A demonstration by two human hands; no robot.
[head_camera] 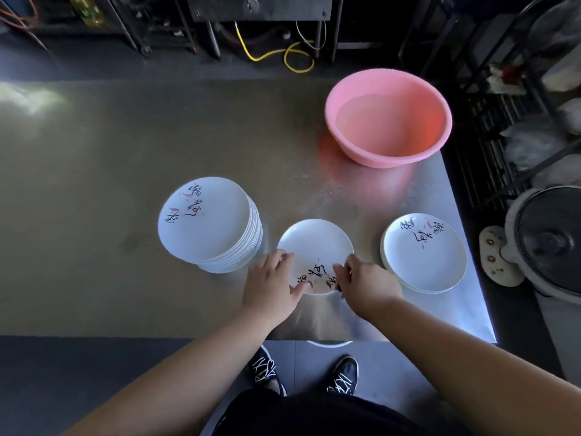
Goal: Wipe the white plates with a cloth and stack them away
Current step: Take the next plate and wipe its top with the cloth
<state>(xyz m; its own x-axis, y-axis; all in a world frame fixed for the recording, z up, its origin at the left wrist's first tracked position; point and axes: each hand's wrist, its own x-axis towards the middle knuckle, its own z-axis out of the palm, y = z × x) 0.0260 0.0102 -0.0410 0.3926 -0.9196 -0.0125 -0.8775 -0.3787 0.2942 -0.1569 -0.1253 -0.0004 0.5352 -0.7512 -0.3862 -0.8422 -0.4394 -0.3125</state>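
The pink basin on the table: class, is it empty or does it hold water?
Holds water. Inside the pink basin a curved waterline runs along the far wall, with a flat, glossy surface below it. No plates or cloth lie in it.

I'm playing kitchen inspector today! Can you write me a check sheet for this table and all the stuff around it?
Surface: metal table, shiny, with glare at its right side.
Job's things: single plate in the middle; tall stack to its left; short stack to its right. No cloth seen.
Clutter: pink basin at the far right, seemingly with water inside.
Grippers: left hand and right hand each grip the single plate's near rim.
Cables: yellow cable coiled on the floor beyond the table.
Surroundings: dark lidded pot on the right; metal frames behind; person's shoes below.
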